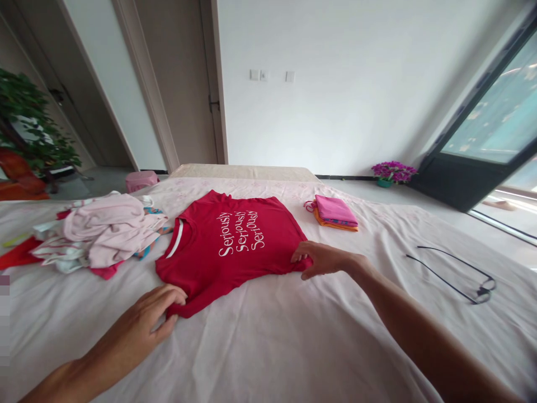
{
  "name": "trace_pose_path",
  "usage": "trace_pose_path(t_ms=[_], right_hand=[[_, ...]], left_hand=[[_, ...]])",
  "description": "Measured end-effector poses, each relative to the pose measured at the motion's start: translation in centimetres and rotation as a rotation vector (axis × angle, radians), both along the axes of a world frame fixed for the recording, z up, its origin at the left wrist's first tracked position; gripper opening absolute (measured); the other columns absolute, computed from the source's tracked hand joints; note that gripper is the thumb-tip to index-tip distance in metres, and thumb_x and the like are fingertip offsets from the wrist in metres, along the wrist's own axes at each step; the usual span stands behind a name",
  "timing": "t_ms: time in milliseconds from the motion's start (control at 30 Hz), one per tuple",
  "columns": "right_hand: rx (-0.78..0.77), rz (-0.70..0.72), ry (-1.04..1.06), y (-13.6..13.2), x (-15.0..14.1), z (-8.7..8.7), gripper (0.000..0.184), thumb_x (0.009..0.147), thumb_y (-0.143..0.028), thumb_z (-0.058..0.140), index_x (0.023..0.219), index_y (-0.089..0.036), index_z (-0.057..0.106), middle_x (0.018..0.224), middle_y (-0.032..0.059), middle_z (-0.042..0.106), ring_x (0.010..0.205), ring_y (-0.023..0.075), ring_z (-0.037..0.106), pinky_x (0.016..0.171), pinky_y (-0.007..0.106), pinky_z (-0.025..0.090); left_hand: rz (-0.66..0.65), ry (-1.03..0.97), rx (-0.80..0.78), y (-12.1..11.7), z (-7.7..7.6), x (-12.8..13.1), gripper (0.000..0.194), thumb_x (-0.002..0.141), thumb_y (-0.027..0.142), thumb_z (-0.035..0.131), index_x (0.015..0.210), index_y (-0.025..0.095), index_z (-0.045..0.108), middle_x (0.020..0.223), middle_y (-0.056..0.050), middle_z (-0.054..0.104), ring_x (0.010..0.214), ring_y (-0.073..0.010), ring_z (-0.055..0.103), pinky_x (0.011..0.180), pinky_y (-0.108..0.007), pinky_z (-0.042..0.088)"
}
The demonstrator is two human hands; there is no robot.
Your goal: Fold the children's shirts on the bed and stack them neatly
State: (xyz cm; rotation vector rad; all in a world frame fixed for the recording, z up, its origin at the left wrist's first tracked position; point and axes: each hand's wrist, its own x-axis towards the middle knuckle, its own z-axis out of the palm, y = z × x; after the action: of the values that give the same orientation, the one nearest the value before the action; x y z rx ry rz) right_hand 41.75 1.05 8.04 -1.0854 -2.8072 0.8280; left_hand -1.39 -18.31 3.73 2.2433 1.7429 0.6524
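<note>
A red T-shirt (277, 224) with white "Seriously" lettering lies spread on the sheet, its neckline toward the left. My left hand (157, 313) pinches the near sleeve at the shirt's lower left. At the near hem corner on the right, my right hand (316, 258) has its fingers closed on the cloth. Between the two hands the near edge of the shirt runs slightly curved along the sheet.
A heap of crumpled clothes (100, 229) lies to the left. Beyond my right hand is a folded stack of pink and orange clothes (335, 211). Eyeglasses (482, 292) rest on the pale bedsheet (260, 347) at right. Purple flowers (394, 170) stand on the floor.
</note>
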Motion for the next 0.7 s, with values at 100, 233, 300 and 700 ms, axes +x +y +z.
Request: trace_pose_path(t_ms=[100,233,300,700], right_hand=[[0.185,0.032,-0.065,-1.1,0.1,0.3,0.040,0.072,-0.014,0.064,0.110,-0.024,0.067,0.111,0.0042,0.065,0.102,0.0199,0.060,0.083,0.027,0.045],[0.323,-0.075,-0.098,-1.5,-0.1,-0.1,0.032,0.075,-0.004,0.047,0.093,-0.022,0.066,0.097,0.0029,0.067,0.090,0.0166,0.061,0.074,0.024,0.041],[0.330,-0.119,-0.087,-0.9,-0.2,0.2,0.027,0.079,-0.007,0.046,0.090,-0.022,0.065,0.089,0.0017,0.068,0.081,0.0154,0.061,0.068,0.024,0.038],[0.308,-0.358,0.200,12.9,-2.6,0.3,0.026,0.082,-0.018,0.053,0.099,-0.019,0.072,0.093,0.0031,0.073,0.084,0.0171,0.065,0.077,0.025,0.048]], left_hand=[[0.103,-0.219,-0.016,0.8,0.5,-0.7,0.021,0.089,0.036,0.050,0.104,0.024,0.060,0.103,-0.004,0.069,0.100,-0.0201,0.065,0.087,-0.028,0.052],[0.253,-0.389,0.057,3.6,2.3,-0.7,0.029,0.090,0.046,0.047,0.105,0.023,0.057,0.087,-0.002,0.066,0.080,-0.0193,0.063,0.069,-0.026,0.052],[0.282,-0.390,0.151,5.9,3.3,-0.3,0.028,0.090,0.044,0.046,0.105,0.022,0.057,0.091,-0.003,0.066,0.083,-0.0196,0.063,0.074,-0.029,0.052],[0.481,-0.113,0.253,23.9,4.7,-3.0,0.039,0.090,0.031,0.046,0.124,0.017,0.057,0.111,-0.009,0.069,0.098,-0.0223,0.065,0.092,-0.037,0.048]])
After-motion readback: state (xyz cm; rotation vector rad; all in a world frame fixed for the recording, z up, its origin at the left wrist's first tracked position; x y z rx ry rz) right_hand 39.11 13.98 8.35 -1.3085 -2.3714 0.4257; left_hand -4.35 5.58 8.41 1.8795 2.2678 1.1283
